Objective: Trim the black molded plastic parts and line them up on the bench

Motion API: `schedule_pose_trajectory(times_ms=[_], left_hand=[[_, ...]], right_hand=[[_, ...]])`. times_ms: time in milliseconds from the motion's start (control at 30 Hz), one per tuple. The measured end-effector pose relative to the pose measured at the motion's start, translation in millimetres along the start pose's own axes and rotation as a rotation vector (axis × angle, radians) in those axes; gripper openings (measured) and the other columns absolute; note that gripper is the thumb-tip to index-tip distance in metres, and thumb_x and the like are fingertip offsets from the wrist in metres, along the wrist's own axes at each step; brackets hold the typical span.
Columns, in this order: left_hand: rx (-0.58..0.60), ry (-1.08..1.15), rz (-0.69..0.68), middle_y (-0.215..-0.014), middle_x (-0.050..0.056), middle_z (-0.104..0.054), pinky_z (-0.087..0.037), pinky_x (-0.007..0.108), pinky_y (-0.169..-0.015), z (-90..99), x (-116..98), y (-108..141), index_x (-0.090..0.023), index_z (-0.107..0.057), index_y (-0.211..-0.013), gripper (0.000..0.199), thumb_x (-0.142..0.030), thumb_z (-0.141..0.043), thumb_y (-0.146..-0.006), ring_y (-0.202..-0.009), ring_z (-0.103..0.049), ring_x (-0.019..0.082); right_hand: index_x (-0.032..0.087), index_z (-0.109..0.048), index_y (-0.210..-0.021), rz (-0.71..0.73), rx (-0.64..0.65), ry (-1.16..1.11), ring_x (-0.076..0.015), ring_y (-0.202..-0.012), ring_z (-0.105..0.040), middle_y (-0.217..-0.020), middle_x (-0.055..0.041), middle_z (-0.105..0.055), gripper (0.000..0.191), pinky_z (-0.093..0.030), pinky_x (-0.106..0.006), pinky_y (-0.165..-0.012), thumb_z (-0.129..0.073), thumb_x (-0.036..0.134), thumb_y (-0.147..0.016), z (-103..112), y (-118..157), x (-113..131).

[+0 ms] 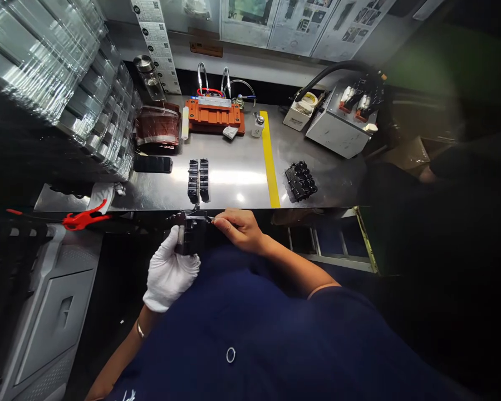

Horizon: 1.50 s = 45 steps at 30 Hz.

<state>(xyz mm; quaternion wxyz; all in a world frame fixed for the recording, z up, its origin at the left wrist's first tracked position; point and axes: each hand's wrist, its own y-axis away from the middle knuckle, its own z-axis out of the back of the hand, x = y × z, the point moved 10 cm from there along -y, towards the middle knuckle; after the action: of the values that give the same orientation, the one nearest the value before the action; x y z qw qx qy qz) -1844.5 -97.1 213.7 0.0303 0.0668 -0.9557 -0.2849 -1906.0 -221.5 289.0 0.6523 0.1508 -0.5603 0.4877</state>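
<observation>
My left hand [172,273], in a white glove, grips a black molded plastic part [194,234] just in front of the bench edge. At that part's right side is my bare right hand [240,228], its thumb and fingers pinched together. A thin pale tip shows at those fingers, too small to name. Two narrow black plastic strips [198,181] lie side by side on the bench beyond the held part. Farther right, past a yellow tape line [269,159], rests a black part with rounded cells [301,181].
An orange fixture [215,116] stands at the back, with a small white bottle [258,126] beside it. Wrapped clear trays [79,83] rise at left, near a phone [152,164] and a red air gun [86,216]. A white machine [338,125] occupies the back right.
</observation>
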Motion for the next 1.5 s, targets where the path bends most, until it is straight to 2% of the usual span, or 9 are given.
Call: schedule_pose_trajectory(times_ms=[67,200,400,633,833,1167,1267,1400,1500], left_hand=[[-0.020,0.005,-0.016,-0.090,0.003,-0.082,-0.061,0.016,-0.067,2.7,-1,-1,-0.023,-0.074,-0.116,0.050,-0.022,-0.025,-0.107,-0.080,-0.078,0.013],[-0.158,0.047,-0.086,-0.081,0.006,-0.081,-0.061,0.017,-0.069,9.5,-3,1,-0.017,-0.077,-0.100,0.058,-0.025,-0.020,-0.108,-0.072,-0.078,0.012],[-0.322,0.038,-0.144,-0.074,0.004,-0.080,-0.059,0.015,-0.057,11.0,-4,8,-0.017,-0.076,-0.087,0.059,-0.024,-0.020,-0.108,-0.059,-0.075,0.011],[-0.457,0.063,-0.162,-0.064,0.000,-0.077,-0.056,0.009,-0.058,8.5,0,13,-0.018,-0.073,-0.075,0.057,-0.021,-0.026,-0.108,-0.055,-0.073,0.007],[-0.471,-0.016,-0.207,-0.073,0.000,-0.079,-0.059,0.014,-0.068,16.6,-8,13,-0.019,-0.075,-0.084,0.050,-0.018,-0.030,-0.107,-0.064,-0.076,0.008],[-0.466,0.001,-0.241,-0.067,0.001,-0.077,-0.060,0.016,-0.062,12.2,-12,12,-0.015,-0.070,-0.082,0.048,-0.011,-0.028,-0.106,-0.055,-0.073,0.008],[-0.437,-0.012,-0.262,-0.067,0.001,-0.078,-0.059,0.016,-0.062,10.7,-13,13,-0.014,-0.070,-0.081,0.049,-0.010,-0.028,-0.105,-0.057,-0.074,0.008],[-0.527,-0.097,-0.218,-0.062,0.002,-0.076,-0.060,0.017,-0.061,18.1,-7,28,-0.017,-0.069,-0.070,0.059,-0.013,-0.023,-0.106,-0.052,-0.073,0.010],[-0.540,-0.100,-0.241,-0.058,-0.001,-0.074,-0.061,0.017,-0.064,19.0,-10,31,-0.019,-0.068,-0.065,0.062,-0.011,-0.021,-0.105,-0.052,-0.073,0.010]], right_hand=[[0.015,-0.072,-0.081,0.049,-0.003,0.061,-0.0111,-0.064,-0.062,-0.072,-0.0051,-0.070,0.045,-0.049,-0.023,-0.065,-0.048,0.048,-0.100,2,0,4],[0.014,-0.074,-0.086,0.102,0.021,0.146,-0.0113,-0.065,-0.064,-0.073,-0.0057,-0.073,0.040,-0.050,-0.022,-0.065,-0.050,0.042,-0.101,1,0,7],[0.016,-0.075,-0.087,0.119,0.063,0.177,-0.0105,-0.067,-0.066,-0.077,-0.0051,-0.076,0.038,-0.050,-0.021,-0.065,-0.051,0.040,-0.101,-2,-1,7],[0.015,-0.075,-0.085,0.122,0.060,0.178,-0.0099,-0.064,-0.064,-0.073,-0.0046,-0.074,0.039,-0.049,-0.020,-0.064,-0.051,0.040,-0.101,-1,-1,9],[0.014,-0.076,-0.085,0.128,0.044,0.188,-0.0101,-0.061,-0.062,-0.069,-0.0045,-0.072,0.041,-0.047,-0.021,-0.062,-0.051,0.042,-0.101,-3,-1,0],[0.017,-0.076,-0.084,-0.016,-0.045,0.117,-0.0130,-0.069,-0.066,-0.077,-0.0062,-0.075,0.045,-0.051,-0.024,-0.069,-0.051,0.051,-0.098,-15,2,-26],[0.017,-0.077,-0.082,-0.085,-0.063,0.093,-0.0133,-0.069,-0.066,-0.076,-0.0052,-0.074,0.045,-0.050,-0.025,-0.070,-0.053,0.053,-0.096,-19,0,-44],[0.016,-0.075,-0.073,-0.334,-0.210,0.097,-0.0149,-0.068,-0.065,-0.068,-0.0037,-0.069,0.057,-0.049,-0.026,-0.066,-0.048,0.061,-0.095,3,2,-84],[0.015,-0.075,-0.074,-0.319,-0.233,0.083,-0.0162,-0.073,-0.067,-0.072,-0.0049,-0.071,0.058,-0.051,-0.027,-0.070,-0.047,0.061,-0.095,14,4,-79]])
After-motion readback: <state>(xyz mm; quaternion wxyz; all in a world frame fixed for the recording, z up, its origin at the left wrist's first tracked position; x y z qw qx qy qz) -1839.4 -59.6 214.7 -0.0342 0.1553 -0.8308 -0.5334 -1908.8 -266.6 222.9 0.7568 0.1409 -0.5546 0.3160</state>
